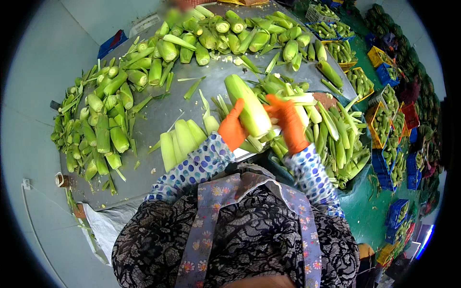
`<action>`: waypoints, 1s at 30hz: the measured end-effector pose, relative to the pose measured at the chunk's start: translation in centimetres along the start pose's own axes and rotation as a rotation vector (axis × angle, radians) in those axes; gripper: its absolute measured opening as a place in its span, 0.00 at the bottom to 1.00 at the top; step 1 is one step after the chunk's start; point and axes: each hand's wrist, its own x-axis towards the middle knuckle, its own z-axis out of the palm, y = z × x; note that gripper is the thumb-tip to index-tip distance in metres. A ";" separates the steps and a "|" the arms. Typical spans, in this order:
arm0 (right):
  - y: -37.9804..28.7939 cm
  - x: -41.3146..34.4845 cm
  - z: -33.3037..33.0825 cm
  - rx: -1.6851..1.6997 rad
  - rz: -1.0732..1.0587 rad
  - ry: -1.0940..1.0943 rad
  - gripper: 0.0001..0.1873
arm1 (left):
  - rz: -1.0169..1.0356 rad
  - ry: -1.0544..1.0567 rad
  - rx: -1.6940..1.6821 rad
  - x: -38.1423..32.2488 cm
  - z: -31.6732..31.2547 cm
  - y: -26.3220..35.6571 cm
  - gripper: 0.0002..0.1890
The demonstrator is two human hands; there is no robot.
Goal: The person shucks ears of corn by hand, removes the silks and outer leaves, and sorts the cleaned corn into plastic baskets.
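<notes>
My left hand, in an orange glove, grips an ear of corn in pale green husk, tilted with its cut end toward me. Just right of that ear is my right hand, also orange-gloved and blurred by motion; whether its fingers hold a leaf I cannot tell. Stripped husk leaves are heaped beneath and beyond it, in a dark-lined container. Left of my left hand, several trimmed ears lie side by side on the metal table.
Unpeeled corn ears are piled along the table's far side. Another pile covers its left part. Yellow crates and blue crates of corn stand on the green floor at right. Loose leaves lie mid-table.
</notes>
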 end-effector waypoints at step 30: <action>5.8 4.4 7.1 -0.331 0.138 -0.418 0.30 | 0.359 0.132 0.014 -8.8 -6.2 3.7 0.27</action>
